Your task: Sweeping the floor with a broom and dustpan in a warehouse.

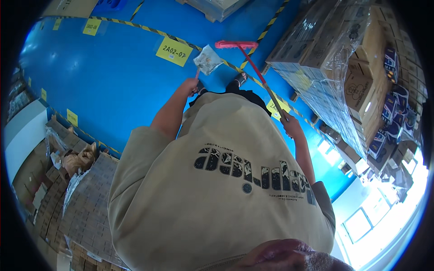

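My left hand (191,86) is closed round the thin handle of a dustpan. The dustpan (208,60) has a whitish pan with brown dirt on it, and it is in front of my left foot. Lower on the right, my right hand (291,125) grips the long stick of a broom. Its stick (261,79) runs forward, grey near my hand and red farther on. The broom's pink head (236,44) lies across the floor, a little right of the dustpan and apart from it.
Film-wrapped stacked cartons (316,58) stand on the right. A loaded pallet (216,9) is ahead. Yellow-black tape (156,31) and yellow labels (173,51) mark the blue floor (113,67). More stacked cartons (97,198) and crumpled brown paper (79,160) are at left.
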Motion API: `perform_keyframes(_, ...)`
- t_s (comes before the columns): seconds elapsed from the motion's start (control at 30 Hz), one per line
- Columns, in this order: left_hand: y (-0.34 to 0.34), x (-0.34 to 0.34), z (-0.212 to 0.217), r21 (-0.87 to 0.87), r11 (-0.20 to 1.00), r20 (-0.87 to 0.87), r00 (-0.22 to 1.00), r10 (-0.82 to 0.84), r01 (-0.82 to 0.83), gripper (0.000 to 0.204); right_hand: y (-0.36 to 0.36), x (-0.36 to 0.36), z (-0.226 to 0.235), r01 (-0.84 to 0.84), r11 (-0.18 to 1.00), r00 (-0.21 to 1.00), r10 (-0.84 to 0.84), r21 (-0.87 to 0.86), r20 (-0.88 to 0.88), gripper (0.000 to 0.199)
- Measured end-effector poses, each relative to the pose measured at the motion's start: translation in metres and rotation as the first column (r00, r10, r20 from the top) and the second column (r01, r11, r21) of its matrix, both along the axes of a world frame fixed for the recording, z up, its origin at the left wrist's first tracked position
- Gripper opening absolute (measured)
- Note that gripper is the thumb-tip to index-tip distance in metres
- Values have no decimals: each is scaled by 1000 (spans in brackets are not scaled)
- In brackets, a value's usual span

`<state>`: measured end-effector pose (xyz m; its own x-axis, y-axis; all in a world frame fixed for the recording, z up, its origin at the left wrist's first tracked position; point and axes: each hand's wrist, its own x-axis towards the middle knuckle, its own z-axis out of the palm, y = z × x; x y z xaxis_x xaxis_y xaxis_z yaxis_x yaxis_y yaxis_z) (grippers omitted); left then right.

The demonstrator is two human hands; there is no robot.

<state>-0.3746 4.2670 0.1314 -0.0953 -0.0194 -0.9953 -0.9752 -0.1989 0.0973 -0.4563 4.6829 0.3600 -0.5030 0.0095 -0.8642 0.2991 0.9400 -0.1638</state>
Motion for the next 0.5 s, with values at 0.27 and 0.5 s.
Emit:
perform_keyframes(0.27,-9,6,-15,24,1000,30,999,19,-20,38,1,-10,29,128,991,992,-128,-32,-5,49)
perform_keyframes(0.5,-8,-11,-25,17,996,1,997,-83,83,14,-15,-27,1,77,997,997,-77,10,20,47)
